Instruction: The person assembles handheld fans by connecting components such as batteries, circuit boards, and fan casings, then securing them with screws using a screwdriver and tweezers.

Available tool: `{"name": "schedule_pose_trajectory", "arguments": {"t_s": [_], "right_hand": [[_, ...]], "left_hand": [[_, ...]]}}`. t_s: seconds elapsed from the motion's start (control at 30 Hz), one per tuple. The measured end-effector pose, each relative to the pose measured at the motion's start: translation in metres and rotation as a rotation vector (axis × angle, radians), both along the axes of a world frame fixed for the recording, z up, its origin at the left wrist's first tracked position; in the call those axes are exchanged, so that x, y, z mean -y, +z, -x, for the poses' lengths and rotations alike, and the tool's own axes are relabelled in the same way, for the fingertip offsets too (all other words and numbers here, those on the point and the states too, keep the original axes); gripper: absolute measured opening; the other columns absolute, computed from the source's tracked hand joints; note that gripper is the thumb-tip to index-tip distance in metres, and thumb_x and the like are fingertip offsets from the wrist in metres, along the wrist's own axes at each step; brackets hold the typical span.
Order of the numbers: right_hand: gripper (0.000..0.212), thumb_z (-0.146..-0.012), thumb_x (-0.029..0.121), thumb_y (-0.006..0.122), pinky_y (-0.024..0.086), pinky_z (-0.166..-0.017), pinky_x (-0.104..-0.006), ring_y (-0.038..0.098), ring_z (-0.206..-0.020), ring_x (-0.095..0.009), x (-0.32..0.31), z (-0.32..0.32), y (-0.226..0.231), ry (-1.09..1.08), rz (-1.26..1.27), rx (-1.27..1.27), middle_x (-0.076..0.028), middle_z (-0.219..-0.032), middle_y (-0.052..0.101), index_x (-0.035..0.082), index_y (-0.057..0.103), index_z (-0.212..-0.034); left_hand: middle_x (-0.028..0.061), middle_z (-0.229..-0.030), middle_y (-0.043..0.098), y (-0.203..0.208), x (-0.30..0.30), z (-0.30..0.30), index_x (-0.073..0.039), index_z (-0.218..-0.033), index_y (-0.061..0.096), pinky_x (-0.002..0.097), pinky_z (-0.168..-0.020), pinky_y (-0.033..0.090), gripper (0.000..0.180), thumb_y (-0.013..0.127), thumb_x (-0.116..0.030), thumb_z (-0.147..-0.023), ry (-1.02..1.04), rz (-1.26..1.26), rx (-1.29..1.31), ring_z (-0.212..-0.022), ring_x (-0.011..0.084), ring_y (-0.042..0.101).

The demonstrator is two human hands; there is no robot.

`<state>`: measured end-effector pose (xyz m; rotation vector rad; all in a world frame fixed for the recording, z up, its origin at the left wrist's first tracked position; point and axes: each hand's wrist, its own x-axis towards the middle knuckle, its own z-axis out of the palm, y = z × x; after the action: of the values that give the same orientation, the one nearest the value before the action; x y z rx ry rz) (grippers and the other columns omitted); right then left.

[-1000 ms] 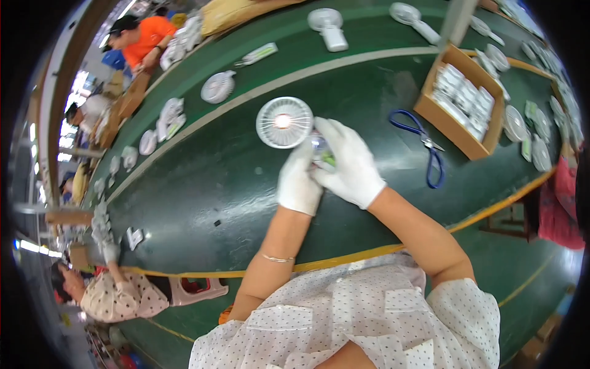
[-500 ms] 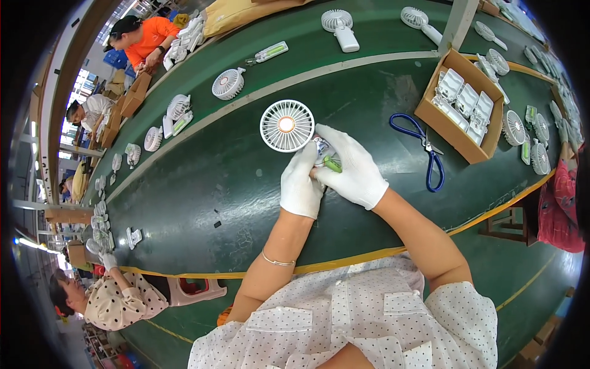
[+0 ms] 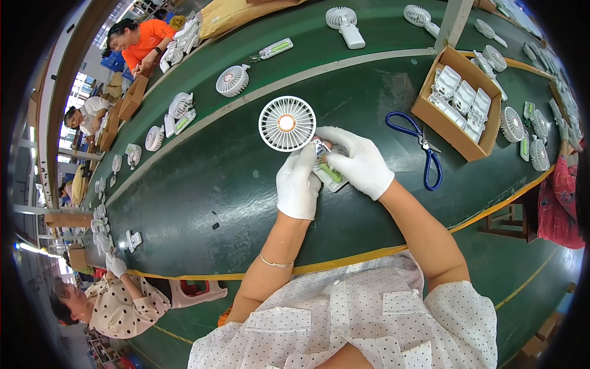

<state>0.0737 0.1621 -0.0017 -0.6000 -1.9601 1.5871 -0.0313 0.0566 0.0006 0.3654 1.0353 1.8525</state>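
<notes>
A white handheld fan [image 3: 287, 123] with a round slatted head and an orange ring at its centre is held over the green table. My left hand [image 3: 297, 186], in a white glove, is closed round the fan just below its head. On the other side of the handle, my gloved right hand [image 3: 361, 161] has its fingers bent in and pressed to the opened part near the neck. Between the hands the handle lies open, showing a green battery [image 3: 332, 173] in its white shell and small parts with wires, partly covered by my fingers.
To the right lie blue-handled scissors [image 3: 424, 147] and a cardboard box [image 3: 458, 104] of white plastic shells. Several fans [image 3: 232, 81] sit on the conveyor belt [image 3: 295, 52] beyond a pale rail. Co-workers [image 3: 117, 289] are at left and far left.
My right hand has shifted up and right along the handle, uncovering more of the green battery and white shell. Fans on the belt have moved slightly right.
</notes>
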Motion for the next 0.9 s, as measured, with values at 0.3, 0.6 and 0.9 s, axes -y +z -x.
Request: {"name": "schedule_pose_trajectory", "arguments": {"t_s": [0.3, 0.6, 0.9], "right_hand": [[0.045, -0.081, 0.009, 0.06, 0.051, -0.088, -0.0283, 0.065, -0.096, -0.016, 0.002, -0.003, 0.005, -0.042, 0.085, -0.021, -0.01, -0.109, 0.068, 0.001, 0.063, -0.125], [0.044, -0.083, 0.013, 0.06, 0.053, -0.084, -0.03, 0.067, -0.091, -0.019, -0.01, -0.013, 0.006, 0.009, -0.063, 0.14, -0.014, -0.105, 0.069, 0.001, 0.061, -0.126], [0.033, -0.088, 0.001, 0.059, 0.049, -0.097, -0.0382, 0.065, -0.107, -0.031, -0.046, -0.06, 0.057, -0.32, -0.87, 0.148, -0.016, -0.112, 0.069, 0.002, 0.066, -0.12]], "left_hand": [[0.0136, -0.119, 0.064, 0.011, 0.006, 0.003, 0.01, -0.126, 0.054, 0.0302, -0.092, 0.05, 0.033, 0.052, -0.013, -0.101, -0.162, 0.077, -0.256, -0.105, 0.0174, 0.062], [0.019, -0.122, 0.061, -0.007, -0.006, 0.01, 0.011, -0.13, 0.048, 0.0398, -0.1, 0.049, 0.037, 0.045, -0.008, -0.099, -0.22, -0.053, -0.02, -0.113, 0.0264, 0.061], [0.0196, -0.098, 0.063, -0.014, 0.006, 0.028, 0.003, -0.106, 0.057, 0.053, -0.079, 0.057, 0.025, 0.052, -0.015, -0.09, -0.2, 0.072, 0.476, -0.088, 0.0363, 0.066]]}}
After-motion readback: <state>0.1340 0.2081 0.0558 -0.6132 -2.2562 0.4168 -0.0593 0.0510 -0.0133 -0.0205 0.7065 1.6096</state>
